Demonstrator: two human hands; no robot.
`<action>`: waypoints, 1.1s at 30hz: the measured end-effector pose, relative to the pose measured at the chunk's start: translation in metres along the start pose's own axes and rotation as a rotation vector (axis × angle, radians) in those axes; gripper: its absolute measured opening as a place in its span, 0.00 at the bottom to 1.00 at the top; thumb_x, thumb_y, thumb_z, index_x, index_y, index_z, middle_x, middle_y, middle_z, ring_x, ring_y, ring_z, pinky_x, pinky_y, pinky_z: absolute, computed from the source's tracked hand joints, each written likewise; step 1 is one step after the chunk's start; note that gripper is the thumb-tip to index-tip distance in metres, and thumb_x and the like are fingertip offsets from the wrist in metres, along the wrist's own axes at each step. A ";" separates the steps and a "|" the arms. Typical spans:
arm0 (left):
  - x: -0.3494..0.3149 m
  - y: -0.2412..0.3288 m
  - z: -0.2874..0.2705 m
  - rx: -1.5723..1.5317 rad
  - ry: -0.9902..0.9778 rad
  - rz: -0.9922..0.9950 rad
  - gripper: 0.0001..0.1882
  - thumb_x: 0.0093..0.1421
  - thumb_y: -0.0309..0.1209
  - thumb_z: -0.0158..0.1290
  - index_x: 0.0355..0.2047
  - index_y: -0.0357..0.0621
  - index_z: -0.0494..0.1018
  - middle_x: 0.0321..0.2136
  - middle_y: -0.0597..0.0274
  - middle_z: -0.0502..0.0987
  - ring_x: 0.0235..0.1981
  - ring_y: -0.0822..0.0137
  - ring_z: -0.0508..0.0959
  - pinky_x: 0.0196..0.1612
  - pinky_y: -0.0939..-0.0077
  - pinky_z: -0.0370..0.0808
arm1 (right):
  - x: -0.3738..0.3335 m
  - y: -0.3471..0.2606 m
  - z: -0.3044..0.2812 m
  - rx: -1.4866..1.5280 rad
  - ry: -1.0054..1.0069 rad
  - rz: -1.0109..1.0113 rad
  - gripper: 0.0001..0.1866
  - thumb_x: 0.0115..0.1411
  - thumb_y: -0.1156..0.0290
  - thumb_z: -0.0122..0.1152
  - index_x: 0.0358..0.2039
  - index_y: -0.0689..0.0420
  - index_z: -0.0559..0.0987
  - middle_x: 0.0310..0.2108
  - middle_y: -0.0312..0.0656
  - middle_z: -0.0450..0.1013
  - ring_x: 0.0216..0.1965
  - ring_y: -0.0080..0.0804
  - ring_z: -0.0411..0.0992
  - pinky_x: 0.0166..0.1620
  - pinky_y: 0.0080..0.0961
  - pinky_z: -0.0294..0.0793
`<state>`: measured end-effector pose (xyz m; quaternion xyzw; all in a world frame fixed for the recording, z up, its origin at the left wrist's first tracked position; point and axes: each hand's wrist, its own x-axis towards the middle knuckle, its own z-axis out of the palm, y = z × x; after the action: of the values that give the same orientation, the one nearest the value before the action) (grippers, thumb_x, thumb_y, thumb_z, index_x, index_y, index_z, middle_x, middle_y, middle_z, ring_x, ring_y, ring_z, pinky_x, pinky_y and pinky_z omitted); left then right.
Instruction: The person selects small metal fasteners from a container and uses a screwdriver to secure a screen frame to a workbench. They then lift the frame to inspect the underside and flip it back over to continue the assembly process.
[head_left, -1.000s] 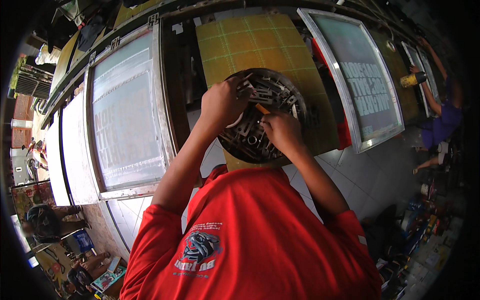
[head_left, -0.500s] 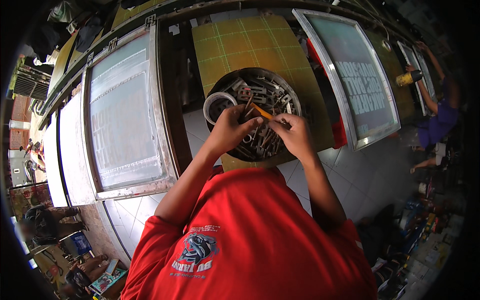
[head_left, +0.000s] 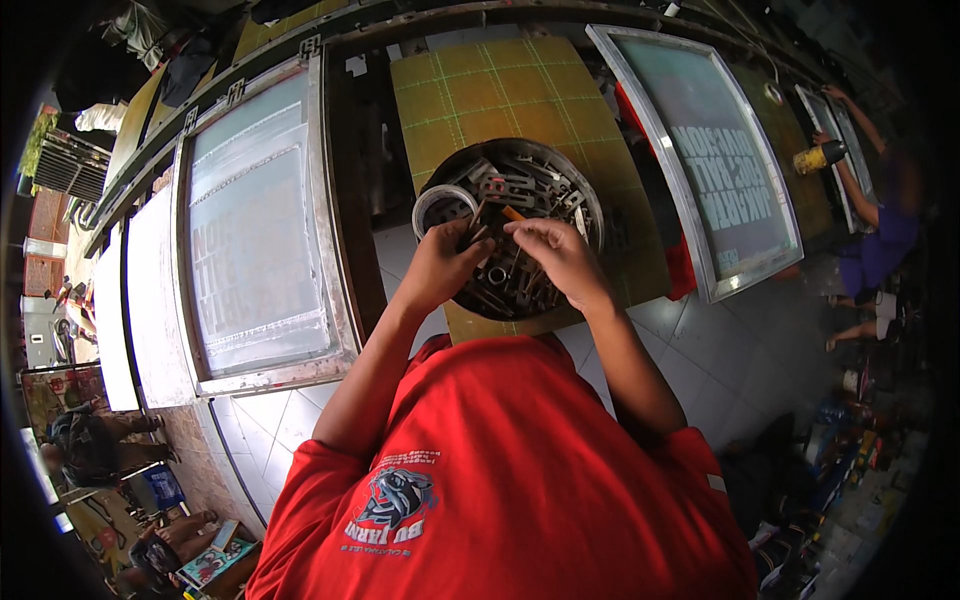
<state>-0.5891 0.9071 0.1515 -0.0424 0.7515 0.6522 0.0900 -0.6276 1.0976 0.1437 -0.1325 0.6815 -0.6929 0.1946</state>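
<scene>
My left hand (head_left: 445, 264) is closed on a small flat piece of brownish metal (head_left: 478, 221), whose end sticks up past the fingers. Close beside it, my right hand (head_left: 562, 260) pinches a thin orange strip-like thing (head_left: 513, 214). Only a short orange bit shows beyond the fingertips, and its kind cannot be made out. Both hands are over a round dark pan (head_left: 597, 215) full of loose metal parts (head_left: 520, 185). A pale ring, like a tape roll (head_left: 421, 211), lies at the pan's left side, partly behind my left hand.
The pan stands on a yellow-brown board (head_left: 480, 85) with green grid lines. Metal-framed printing screens (head_left: 355, 350) flank it, another screen (head_left: 708, 270) tilting up on the right. At far right, a person in purple (head_left: 885, 245) holds a yellow and black tool (head_left: 820, 157).
My right hand has shifted left, toward my left hand, and its fingers are more stretched. Less of the orange strip shows. The left hand has dropped slightly toward me.
</scene>
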 end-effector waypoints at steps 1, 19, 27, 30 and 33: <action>0.000 0.001 -0.002 0.031 -0.005 -0.018 0.10 0.57 0.31 0.53 0.30 0.35 0.73 0.19 0.68 0.71 0.23 0.79 0.67 0.28 0.78 0.66 | -0.001 0.002 -0.007 0.215 -0.060 0.134 0.18 0.62 0.60 0.51 0.41 0.62 0.77 0.33 0.37 0.75 0.33 0.18 0.70 0.38 0.18 0.68; -0.006 0.009 -0.005 0.291 -0.105 -0.019 0.15 0.54 0.35 0.52 0.31 0.32 0.74 0.19 0.52 0.73 0.22 0.67 0.72 0.30 0.70 0.69 | -0.032 -0.020 -0.058 0.464 0.206 0.233 0.09 0.64 0.71 0.47 0.43 0.56 0.72 0.35 0.38 0.73 0.34 0.23 0.71 0.40 0.23 0.73; -0.012 0.009 0.002 0.408 -0.106 0.085 0.14 0.53 0.34 0.53 0.33 0.34 0.74 0.22 0.45 0.75 0.26 0.52 0.78 0.32 0.64 0.71 | -0.043 -0.011 -0.057 -0.022 0.295 0.088 0.03 0.61 0.76 0.49 0.36 0.58 0.69 0.27 0.32 0.66 0.28 0.15 0.63 0.31 0.15 0.64; -0.016 0.003 0.007 0.489 -0.057 0.162 0.13 0.52 0.34 0.53 0.33 0.36 0.75 0.24 0.42 0.76 0.28 0.46 0.77 0.32 0.60 0.73 | -0.044 -0.003 -0.057 -0.347 0.316 -0.066 0.06 0.57 0.77 0.56 0.34 0.59 0.69 0.25 0.31 0.66 0.27 0.15 0.63 0.30 0.15 0.63; -0.018 0.008 0.009 0.663 -0.053 0.093 0.12 0.52 0.32 0.55 0.34 0.37 0.75 0.25 0.42 0.76 0.31 0.45 0.77 0.33 0.59 0.73 | -0.053 -0.020 -0.043 -0.636 0.234 -0.033 0.09 0.51 0.74 0.65 0.28 0.59 0.72 0.20 0.31 0.65 0.23 0.17 0.63 0.27 0.18 0.64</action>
<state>-0.5723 0.9161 0.1612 0.0408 0.9213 0.3763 0.0886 -0.6011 1.1597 0.1662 -0.1170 0.8790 -0.4593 0.0529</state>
